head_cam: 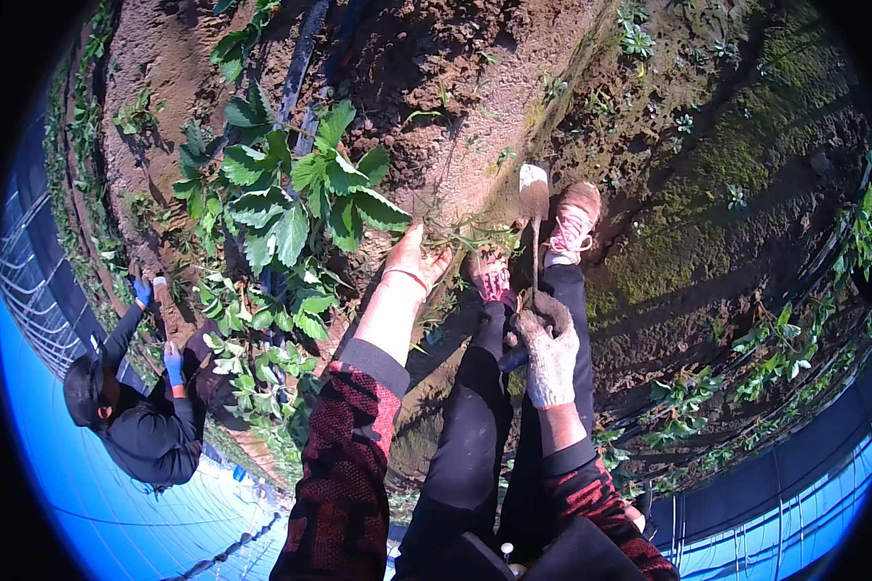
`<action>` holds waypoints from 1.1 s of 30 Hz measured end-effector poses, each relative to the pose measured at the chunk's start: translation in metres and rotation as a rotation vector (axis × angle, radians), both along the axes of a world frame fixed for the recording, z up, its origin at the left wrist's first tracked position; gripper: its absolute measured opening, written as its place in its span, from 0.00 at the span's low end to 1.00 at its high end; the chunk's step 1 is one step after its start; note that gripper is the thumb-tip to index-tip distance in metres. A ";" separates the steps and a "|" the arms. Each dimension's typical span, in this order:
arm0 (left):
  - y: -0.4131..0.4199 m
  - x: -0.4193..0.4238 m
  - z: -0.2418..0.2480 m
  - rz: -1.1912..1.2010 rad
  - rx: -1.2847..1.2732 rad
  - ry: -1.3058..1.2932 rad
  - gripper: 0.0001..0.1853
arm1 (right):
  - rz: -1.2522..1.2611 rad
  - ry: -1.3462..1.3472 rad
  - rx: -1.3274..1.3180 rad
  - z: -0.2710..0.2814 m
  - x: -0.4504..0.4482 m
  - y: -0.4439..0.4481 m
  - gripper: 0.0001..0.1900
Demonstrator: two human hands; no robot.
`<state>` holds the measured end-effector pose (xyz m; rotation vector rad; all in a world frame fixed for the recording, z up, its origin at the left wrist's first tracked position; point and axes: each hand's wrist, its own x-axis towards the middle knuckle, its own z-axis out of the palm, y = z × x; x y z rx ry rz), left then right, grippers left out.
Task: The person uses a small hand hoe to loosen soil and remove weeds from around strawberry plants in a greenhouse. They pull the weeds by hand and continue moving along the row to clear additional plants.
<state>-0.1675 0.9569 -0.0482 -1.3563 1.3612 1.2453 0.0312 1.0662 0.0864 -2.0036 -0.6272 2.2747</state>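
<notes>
My left hand, bare with a thin band at the wrist, is beside a leafy strawberry plant. Thin green weeds stick out from its fingers and pass over my left shoe. My right hand, in a soiled white knit glove, grips a hand trowel by its dark handle. The trowel's long shaft points away from me, and its blade is caked with soil except for a bright tip. The blade is close to my right shoe; I cannot tell whether it touches the ground.
Dark drip hoses run along the soil bed among the plants. A mossy furrow lies to the right, with another plant row beyond. At the left a person in dark clothes and blue gloves bends over the bed with a tool.
</notes>
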 end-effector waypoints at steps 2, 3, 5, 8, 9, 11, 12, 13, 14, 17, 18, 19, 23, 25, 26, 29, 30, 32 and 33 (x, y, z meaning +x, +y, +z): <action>0.023 0.005 -0.006 0.226 -0.025 -0.021 0.19 | 0.007 -0.015 0.015 -0.004 -0.002 0.003 0.22; 0.028 0.005 -0.006 0.292 -0.028 -0.033 0.19 | 0.010 -0.016 0.021 -0.004 -0.004 0.003 0.21; 0.023 0.008 -0.018 0.340 -0.040 -0.019 0.16 | 0.012 -0.010 0.039 -0.009 -0.002 0.001 0.20; 0.029 0.013 -0.017 0.369 -0.054 0.013 0.13 | 0.030 -0.008 0.030 -0.011 -0.004 0.004 0.20; 0.029 0.013 -0.019 0.395 -0.068 0.006 0.12 | 0.026 -0.005 0.041 -0.014 -0.004 0.002 0.20; 0.033 0.010 -0.024 0.447 -0.095 -0.009 0.11 | 0.020 -0.006 0.050 -0.018 -0.004 0.000 0.20; 0.030 0.015 -0.032 0.431 -0.106 0.022 0.11 | 0.018 -0.011 0.049 -0.020 -0.003 0.000 0.20; 0.027 0.016 -0.034 0.405 -0.073 0.038 0.12 | 0.015 -0.015 0.048 -0.022 -0.003 0.000 0.20; 0.021 0.019 -0.043 0.369 -0.040 0.051 0.13 | 0.011 -0.030 0.032 -0.021 -0.004 0.003 0.21; -0.006 0.016 -0.058 0.306 -0.057 0.015 0.16 | 0.015 -0.040 -0.007 -0.015 -0.009 0.007 0.21; 0.005 0.019 -0.059 0.311 -0.113 0.052 0.16 | -0.006 -0.043 -0.006 -0.016 -0.009 0.009 0.21; 0.014 0.022 -0.058 0.318 -0.171 0.094 0.16 | -0.025 -0.042 -0.008 -0.017 -0.010 0.010 0.21; 0.032 0.028 -0.056 0.150 -0.428 0.195 0.22 | -0.018 -0.031 -0.018 -0.019 -0.010 0.015 0.21; 0.033 0.032 -0.056 0.033 -0.488 0.247 0.22 | -0.026 -0.018 -0.012 -0.016 -0.012 0.017 0.21; 0.031 0.034 -0.055 -0.023 -0.484 0.279 0.20 | -0.039 0.001 0.022 -0.020 -0.008 0.014 0.21; 0.021 0.035 -0.054 -0.147 -0.491 0.333 0.14 | -0.003 0.023 0.021 -0.017 -0.010 0.018 0.22; 0.035 0.036 -0.047 -0.178 -0.516 0.319 0.14 | -0.009 -0.003 0.011 -0.019 -0.011 0.022 0.21; 0.047 0.037 -0.034 -0.276 -0.526 0.310 0.16 | -0.013 -0.044 -0.014 -0.020 -0.013 0.029 0.21; 0.038 0.042 -0.033 -0.255 -0.552 0.242 0.17 | -0.012 -0.039 -0.010 -0.019 -0.014 0.029 0.21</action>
